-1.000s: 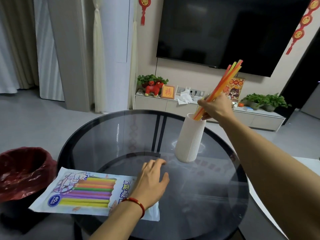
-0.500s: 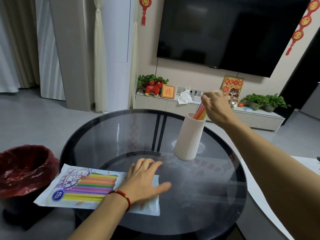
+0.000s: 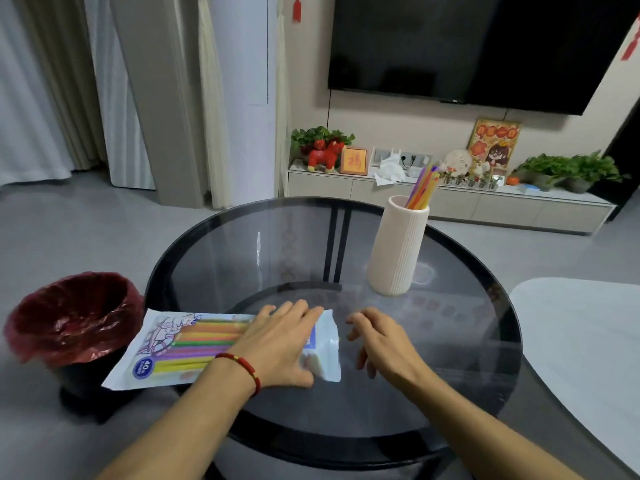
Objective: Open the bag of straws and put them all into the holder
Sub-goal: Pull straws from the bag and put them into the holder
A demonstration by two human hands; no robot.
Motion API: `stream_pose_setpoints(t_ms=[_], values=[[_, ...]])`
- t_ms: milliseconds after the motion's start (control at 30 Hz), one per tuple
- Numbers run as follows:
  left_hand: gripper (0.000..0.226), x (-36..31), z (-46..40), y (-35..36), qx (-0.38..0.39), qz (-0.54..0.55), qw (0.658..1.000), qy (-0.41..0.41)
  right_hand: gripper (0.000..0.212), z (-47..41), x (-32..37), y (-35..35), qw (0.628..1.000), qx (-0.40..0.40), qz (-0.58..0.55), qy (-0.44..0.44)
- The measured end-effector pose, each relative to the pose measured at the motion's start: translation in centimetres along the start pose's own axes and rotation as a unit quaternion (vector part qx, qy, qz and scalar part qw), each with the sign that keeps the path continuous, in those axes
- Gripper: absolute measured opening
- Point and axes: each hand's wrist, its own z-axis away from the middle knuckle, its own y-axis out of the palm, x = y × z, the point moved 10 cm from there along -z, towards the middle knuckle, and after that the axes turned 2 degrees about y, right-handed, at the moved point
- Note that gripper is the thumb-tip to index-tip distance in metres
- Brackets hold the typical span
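Your left hand (image 3: 277, 344) lies flat on the right half of the straw bag (image 3: 194, 348), fingers straight and spread, palm down; a pressing touch, no curled grip. A red bracelet (image 3: 242, 367) circles that wrist.

Your right hand (image 3: 381, 341) sits just at 3 o'clock of the bag's open end, not touching the bag as far as you can tell. Fingers loosely curled, grip holds nothing.

The bag lies flat at 8 o'clock on the round glass tabletop (image 3: 433, 393), its left end overhanging the rim. Colored straws still show through the plastic: yellow, purple, green, orange bands.

The holder (image 3: 398, 244), a white ribbed vase, stands upright at 1 o'clock on the tabletop, well apart from both hands. A bunch of straws (image 3: 422, 188) sticks out of its mouth, leaning toward 1 o'clock; orange, yellow, purple tips.

A black bin with a red liner (image 3: 72, 320) stands on the floor at 9 o'clock, just beside the bag's overhanging end.

Behind, at 12 o'clock: a low white cabinet (image 3: 450, 202) with plants and a red toy figure (image 3: 325, 155); a dark TV (image 3: 485, 46) above it on the wall.
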Motion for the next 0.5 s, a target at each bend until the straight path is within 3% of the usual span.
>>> stream_pose_setpoints(t_ms=[167, 267, 500], values=[[0.105, -2.7, -0.7, -3.4, -0.067, -0.168, 0.982, 0.052, 0.037, 0.8, -1.2, 4.3, 0.975, 0.113, -0.172, 0.078], [0.107, -3.2, -1.1, -3.8, -0.048, -0.241, 0.968, 0.055, 0.040, 1.3, -0.9, 5.8, 0.948, 0.152, -0.255, 0.116], [0.123, -1.1, -1.0, -2.7, -0.029, -0.227, 0.973, -0.002, 0.041, 1.2, -1.0, 5.7, 0.942, 0.189, -0.260, 0.097]])
